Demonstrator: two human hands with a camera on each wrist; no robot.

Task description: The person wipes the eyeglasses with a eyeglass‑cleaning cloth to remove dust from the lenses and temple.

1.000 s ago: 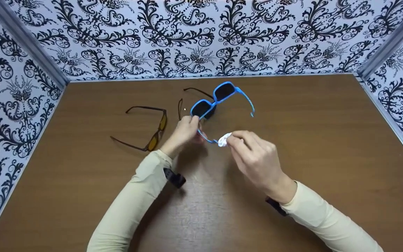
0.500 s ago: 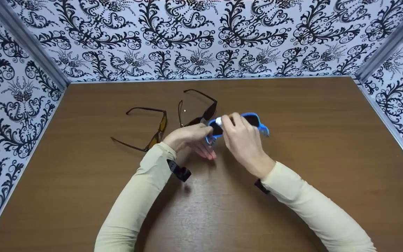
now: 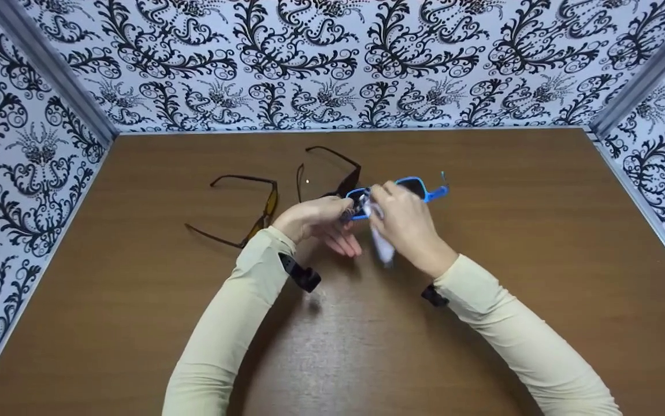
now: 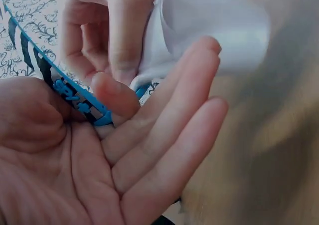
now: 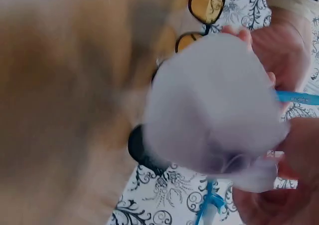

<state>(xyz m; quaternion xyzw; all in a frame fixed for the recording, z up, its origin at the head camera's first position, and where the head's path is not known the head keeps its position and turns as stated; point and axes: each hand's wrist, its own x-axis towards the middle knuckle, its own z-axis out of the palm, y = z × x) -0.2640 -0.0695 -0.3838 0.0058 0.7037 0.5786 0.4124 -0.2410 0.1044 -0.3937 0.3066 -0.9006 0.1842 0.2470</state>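
Blue-framed sunglasses [image 3: 412, 186] with dark lenses are held up over the middle of the table. My left hand [image 3: 320, 222] pinches them at the left end by thumb and forefinger, its other fingers extended. The patterned temple [image 4: 70, 96] crosses that palm in the left wrist view. My right hand [image 3: 410, 225] grips a white cloth [image 3: 383, 247] at the near lens, and part of the cloth hangs below the fingers. In the right wrist view the cloth [image 5: 209, 95] is blurred and covers much of the sunglasses.
Dark sunglasses [image 3: 349, 180] lie just behind my left hand, partly hidden by it. Left of them are brown glasses with yellow lenses [image 3: 271, 201], temples spread. Patterned walls [image 3: 332, 63] close off the back and sides of the brown table [image 3: 540, 231].
The blue sunglasses have come nearer and turned more level, uncovering the dark pair. My right hand has moved the cloth from the temple tip to the lens; the cloth now hangs looser.
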